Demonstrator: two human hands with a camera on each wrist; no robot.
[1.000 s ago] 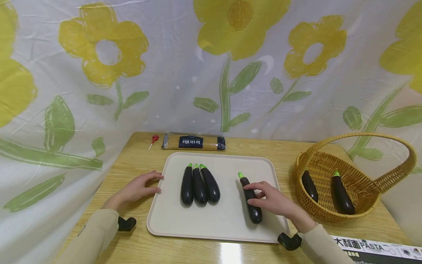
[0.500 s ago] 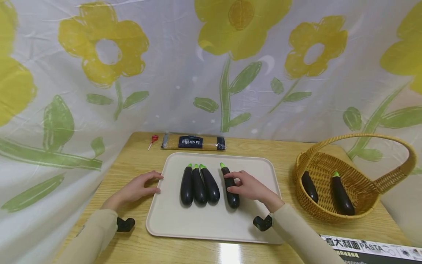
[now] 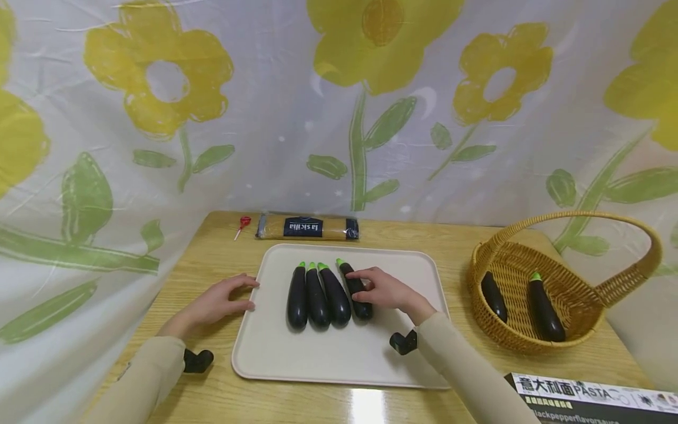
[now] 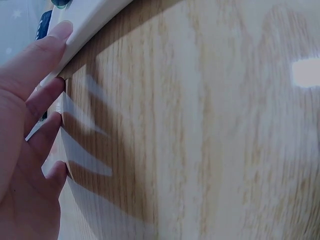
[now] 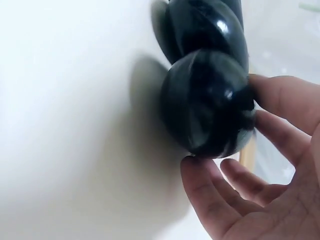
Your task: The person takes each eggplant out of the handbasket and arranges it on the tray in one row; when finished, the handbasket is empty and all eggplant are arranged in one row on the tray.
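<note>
On the beige tray (image 3: 318, 360), three dark eggplants (image 3: 318, 303) with green stems lie side by side. A further eggplant (image 3: 362, 311) lies to their right, its lower end close to the third one. My right hand (image 3: 385, 288) grips it across the middle, partly hiding it. In the right wrist view, curved fingers and thumb touch the glossy eggplant (image 5: 205, 107) from two sides. At the tray's left rim rests my left hand (image 3: 218, 301), its fingers relaxed. The left wrist view has the thumb over the tray rim (image 4: 92, 22) and fingertips along its outer side.
A wicker basket (image 3: 582, 321) with a tall handle stands at the right, two eggplants (image 3: 545, 312) inside. Behind the tray lie a pasta packet (image 3: 307, 227) and a red lollipop (image 3: 244, 222). A black-and-white pasta box (image 3: 593, 397) sits at the front right. A flowered curtain hangs behind.
My right hand has moved the eggplant left across the tray, from the right part up beside the other three. The left hand has stayed at the rim.
</note>
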